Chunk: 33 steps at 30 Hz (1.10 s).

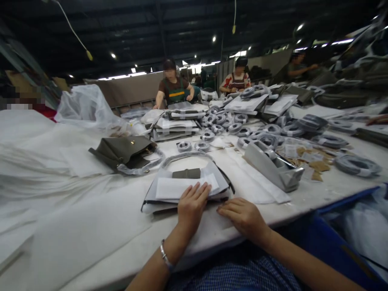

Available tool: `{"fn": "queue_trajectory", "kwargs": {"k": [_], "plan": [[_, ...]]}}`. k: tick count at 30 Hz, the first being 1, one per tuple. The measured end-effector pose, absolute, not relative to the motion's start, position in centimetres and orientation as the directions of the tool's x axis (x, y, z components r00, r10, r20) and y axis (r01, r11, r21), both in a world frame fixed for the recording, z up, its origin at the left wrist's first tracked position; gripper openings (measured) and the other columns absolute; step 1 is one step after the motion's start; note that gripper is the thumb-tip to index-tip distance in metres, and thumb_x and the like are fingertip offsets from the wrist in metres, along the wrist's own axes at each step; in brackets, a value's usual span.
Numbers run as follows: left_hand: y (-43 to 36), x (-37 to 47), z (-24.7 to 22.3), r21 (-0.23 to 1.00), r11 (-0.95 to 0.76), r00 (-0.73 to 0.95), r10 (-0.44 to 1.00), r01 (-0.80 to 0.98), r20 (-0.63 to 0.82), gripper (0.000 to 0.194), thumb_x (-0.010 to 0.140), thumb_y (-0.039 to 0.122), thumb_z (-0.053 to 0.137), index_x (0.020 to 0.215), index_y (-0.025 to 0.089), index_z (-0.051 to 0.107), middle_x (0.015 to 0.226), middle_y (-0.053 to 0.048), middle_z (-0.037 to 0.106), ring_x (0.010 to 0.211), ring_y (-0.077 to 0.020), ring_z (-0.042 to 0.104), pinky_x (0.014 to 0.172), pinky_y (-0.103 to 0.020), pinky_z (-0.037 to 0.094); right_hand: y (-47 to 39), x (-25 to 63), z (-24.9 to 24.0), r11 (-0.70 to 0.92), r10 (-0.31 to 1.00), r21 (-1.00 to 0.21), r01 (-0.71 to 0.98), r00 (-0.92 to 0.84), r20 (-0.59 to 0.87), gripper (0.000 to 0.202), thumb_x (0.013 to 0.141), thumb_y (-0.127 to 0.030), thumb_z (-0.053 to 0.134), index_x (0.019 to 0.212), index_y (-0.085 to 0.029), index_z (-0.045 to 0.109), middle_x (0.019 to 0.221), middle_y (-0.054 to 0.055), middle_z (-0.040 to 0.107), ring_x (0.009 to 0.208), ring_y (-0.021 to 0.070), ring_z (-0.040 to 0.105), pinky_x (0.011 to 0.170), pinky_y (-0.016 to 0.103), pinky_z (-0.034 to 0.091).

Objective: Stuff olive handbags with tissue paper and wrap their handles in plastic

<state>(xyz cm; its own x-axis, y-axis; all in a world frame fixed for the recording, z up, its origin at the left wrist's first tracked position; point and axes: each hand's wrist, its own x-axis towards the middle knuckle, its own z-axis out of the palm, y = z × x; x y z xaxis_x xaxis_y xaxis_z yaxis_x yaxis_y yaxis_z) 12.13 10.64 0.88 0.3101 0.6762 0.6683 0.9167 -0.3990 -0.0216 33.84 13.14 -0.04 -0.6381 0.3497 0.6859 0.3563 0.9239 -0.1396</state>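
Observation:
A handbag (182,173) with a wrapped handle lies on the table in front of me, covered by white paper, with a patch of olive leather showing. Across its front is a folded white sheet (172,189). My left hand (191,206) rests flat on that sheet, fingers stretched out. By the bag's lower right corner, my right hand (244,217) lies low over the white tabletop, fingers extended side by side and slightly bent. Nothing shows in its grasp; whether its fingertips touch the bag, I cannot tell.
An olive handbag (123,151) lies behind to the left. To the right stands a grey dispenser-like object (269,167) on white sheets. Several wrapped coiled straps (235,128) and packed bags (176,125) fill the far table. Co-workers (176,89) stand behind. A blue bin (342,250) adjoins the right edge.

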Motion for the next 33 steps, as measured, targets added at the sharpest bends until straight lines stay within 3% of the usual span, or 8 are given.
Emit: {"fn": "queue_trajectory", "kwargs": {"k": [10,20,24,28,33], "plan": [[10.5,12.3,0.4,-0.021,-0.383,0.303,0.694,0.923,0.653,0.038,0.097,0.017,0.057,0.134,0.024,0.057,0.133,-0.002,0.065,0.124,-0.0250,0.061,0.101,-0.045,0.051,9.5,34.4,1.5,0.926,0.306,-0.089,0.368,-0.590,0.747,0.028,0.098,-0.006,0.045,0.104,-0.015,0.071,0.096,0.005,0.079,0.085,0.0184,0.073,0.075,0.034,0.057],[10.1,12.7,0.2,0.012,-0.386,0.295,0.725,0.922,0.622,0.039,0.098,0.018,0.056,0.136,0.023,0.055,0.134,-0.005,0.065,0.128,-0.0238,0.058,0.106,-0.045,0.048,12.6,33.2,5.3,0.916,0.348,-0.119,0.382,-0.613,0.709,0.029,0.093,-0.007,0.050,0.099,-0.022,0.074,0.093,0.001,0.079,0.089,0.0168,0.074,0.081,0.032,0.053],[9.9,12.7,0.4,0.038,-0.393,0.287,0.730,0.919,0.620,0.037,0.098,0.015,0.055,0.134,0.025,0.056,0.133,-0.004,0.066,0.125,-0.0192,0.059,0.107,-0.042,0.047,14.3,32.4,6.0,0.886,0.425,-0.179,0.427,-0.596,0.682,0.030,0.090,-0.006,0.052,0.101,-0.023,0.074,0.094,0.000,0.079,0.090,0.0178,0.073,0.082,0.033,0.050],[10.0,12.7,0.7,0.077,-0.393,0.258,0.726,0.916,0.637,0.020,0.096,0.014,0.057,0.113,0.021,0.065,0.123,-0.006,0.068,0.115,-0.0203,0.063,0.105,-0.041,0.048,16.1,31.3,5.9,0.838,0.514,-0.247,0.487,-0.551,0.658,0.025,0.088,-0.009,0.057,0.096,-0.023,0.075,0.092,0.000,0.079,0.087,0.0179,0.073,0.084,0.033,0.048],[10.4,12.8,1.2,0.142,-0.407,0.234,0.739,0.902,0.632,0.011,0.094,0.012,0.058,0.102,0.017,0.063,0.108,-0.008,0.071,0.099,-0.0201,0.066,0.096,-0.036,0.054,17.7,30.3,5.3,0.716,0.673,-0.335,0.613,-0.479,0.564,0.007,0.087,-0.025,0.070,0.082,-0.024,0.074,0.083,0.000,0.078,0.082,0.0189,0.072,0.081,0.033,0.046]]}}
